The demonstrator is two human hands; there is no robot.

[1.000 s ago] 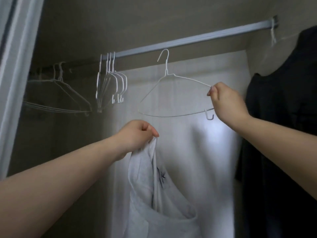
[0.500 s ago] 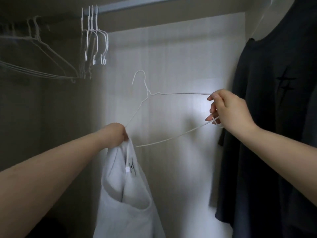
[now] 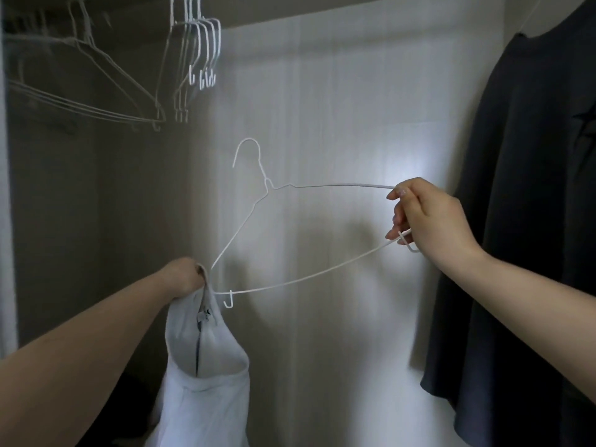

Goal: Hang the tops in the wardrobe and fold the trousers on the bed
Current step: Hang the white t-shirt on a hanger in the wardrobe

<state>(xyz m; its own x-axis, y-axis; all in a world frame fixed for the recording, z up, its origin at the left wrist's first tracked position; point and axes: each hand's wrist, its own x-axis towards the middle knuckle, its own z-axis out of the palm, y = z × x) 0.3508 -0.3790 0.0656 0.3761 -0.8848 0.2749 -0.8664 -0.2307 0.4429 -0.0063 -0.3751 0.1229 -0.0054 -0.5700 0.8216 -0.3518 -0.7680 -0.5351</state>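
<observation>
A white top [image 3: 206,375] hangs down inside the wardrobe, gathered at its shoulder in my left hand [image 3: 183,277]. A white wire hanger [image 3: 290,233] is off the rail, held tilted in mid-air. My right hand [image 3: 425,221] pinches its right end. The hanger's left end touches the top's shoulder right beside my left fingers, and whether it sits inside the fabric I cannot tell. The top's neck opening and label face me.
Several empty white wire hangers [image 3: 196,56] hang at the top left, with more [image 3: 87,104] further left. A black top [image 3: 522,221] hangs at the right. The pale back wall [image 3: 338,108] of the wardrobe is behind the hanger.
My right hand took the hanger off the rail and lowered it. Its left end now reaches the white top at my left hand. The view dropped, so the rail is out of sight.
</observation>
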